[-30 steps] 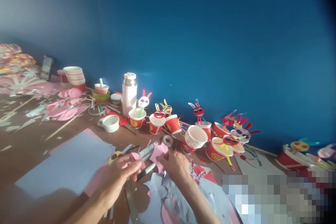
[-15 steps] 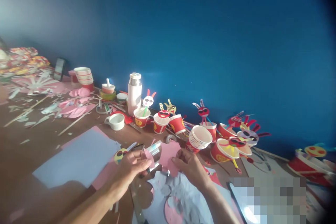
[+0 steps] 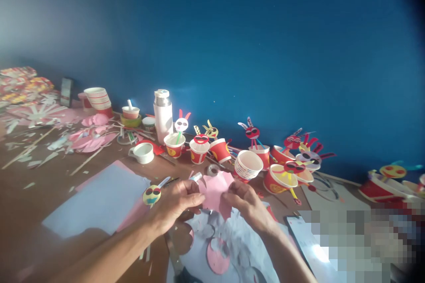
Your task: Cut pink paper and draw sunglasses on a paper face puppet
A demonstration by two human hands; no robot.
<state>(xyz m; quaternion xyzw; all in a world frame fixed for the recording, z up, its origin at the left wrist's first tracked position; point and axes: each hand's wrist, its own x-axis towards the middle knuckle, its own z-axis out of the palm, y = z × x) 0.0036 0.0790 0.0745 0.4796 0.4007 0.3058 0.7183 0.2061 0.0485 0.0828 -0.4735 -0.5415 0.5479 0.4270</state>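
Note:
A pink paper piece (image 3: pixel 216 189) with a jagged edge is held up between both hands. My left hand (image 3: pixel 181 201) pinches its left side between thumb and fingers. My right hand (image 3: pixel 244 201) grips the right side, thumb in front. Below the hands lie crumpled white cut paper (image 3: pixel 239 239) and a pink round piece (image 3: pixel 218 256). A yellow paper face (image 3: pixel 152 195) is beside my left wrist. Behind the held paper sits a roll of tape (image 3: pixel 213 170).
White sheets (image 3: pixel 96 199) lie at the left. Stacked paper cups (image 3: pixel 248 164), a white mug (image 3: pixel 144 153) and a thermos (image 3: pixel 163 119) stand further back. Cups with paper figures line the blue wall (image 3: pixel 212 44). Pink scraps (image 3: pixel 93 137) cover the back left.
My left hand has moved right, up to the large pink piece. The small pink piece earlier seen separately at its fingertips no longer shows apart. The view has shifted slightly.

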